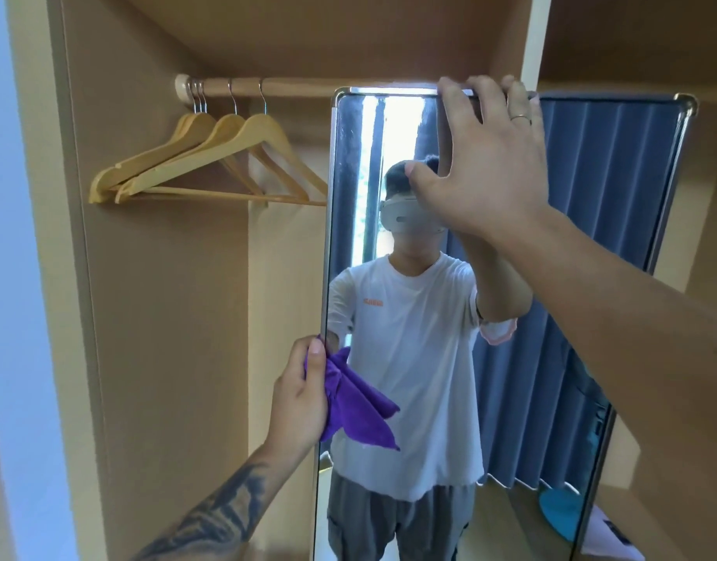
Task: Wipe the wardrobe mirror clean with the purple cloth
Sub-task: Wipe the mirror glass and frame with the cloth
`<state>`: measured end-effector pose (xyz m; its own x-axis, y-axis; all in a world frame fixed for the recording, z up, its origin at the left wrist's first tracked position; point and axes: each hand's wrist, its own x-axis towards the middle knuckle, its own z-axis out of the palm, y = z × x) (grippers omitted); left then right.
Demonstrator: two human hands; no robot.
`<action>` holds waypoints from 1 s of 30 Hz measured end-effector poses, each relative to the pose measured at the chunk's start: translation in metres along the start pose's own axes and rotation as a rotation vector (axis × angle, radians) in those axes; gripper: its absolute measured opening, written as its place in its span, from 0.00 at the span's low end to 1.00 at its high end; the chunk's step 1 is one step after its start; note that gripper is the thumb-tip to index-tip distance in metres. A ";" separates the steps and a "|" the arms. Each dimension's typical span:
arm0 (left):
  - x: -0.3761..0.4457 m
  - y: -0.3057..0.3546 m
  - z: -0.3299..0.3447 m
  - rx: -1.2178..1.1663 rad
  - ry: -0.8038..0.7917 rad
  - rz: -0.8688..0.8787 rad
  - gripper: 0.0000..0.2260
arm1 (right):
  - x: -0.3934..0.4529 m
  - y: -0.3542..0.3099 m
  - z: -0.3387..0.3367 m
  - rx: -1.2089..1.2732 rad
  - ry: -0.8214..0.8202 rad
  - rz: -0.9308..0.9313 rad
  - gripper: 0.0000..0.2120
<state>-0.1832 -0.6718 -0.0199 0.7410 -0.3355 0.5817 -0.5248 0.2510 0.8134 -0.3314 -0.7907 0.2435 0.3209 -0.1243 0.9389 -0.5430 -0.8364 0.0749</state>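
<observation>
The tall wardrobe mirror (591, 188) with a metal frame stands upright in the right half of the view. My right hand (482, 164) grips its top edge, fingers hooked over the frame and thumb lying on the glass. My left hand (302, 394) holds the bunched purple cloth (358, 406) at the mirror's left edge, about halfway down, the cloth lying against the glass. The glass reflects a person in a white shirt and blue curtains.
Several wooden hangers (211, 159) hang from a wooden rail (292, 86) to the left of the mirror. The wardrobe's brown side panel (146, 317) is at left, its back wall behind the mirror, and a shelf opening at upper right.
</observation>
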 end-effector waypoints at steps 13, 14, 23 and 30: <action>0.048 0.046 -0.001 0.003 0.033 0.136 0.16 | -0.198 -0.024 0.066 -0.048 -0.145 -0.165 0.37; 0.057 0.056 0.000 -0.009 0.048 0.147 0.16 | -0.203 -0.024 0.070 -0.050 -0.140 -0.155 0.37; 0.066 0.054 0.006 -0.130 -0.004 0.083 0.27 | -0.208 -0.019 0.084 -0.084 -0.153 -0.150 0.38; 0.011 -0.011 0.001 -0.125 -0.047 -0.037 0.29 | -0.210 -0.021 0.086 -0.102 -0.149 -0.153 0.40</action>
<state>-0.1696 -0.6796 -0.0228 0.7372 -0.3879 0.5532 -0.4386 0.3481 0.8285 -0.3211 -0.7931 0.0158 0.5127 -0.0841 0.8545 -0.5523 -0.7943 0.2532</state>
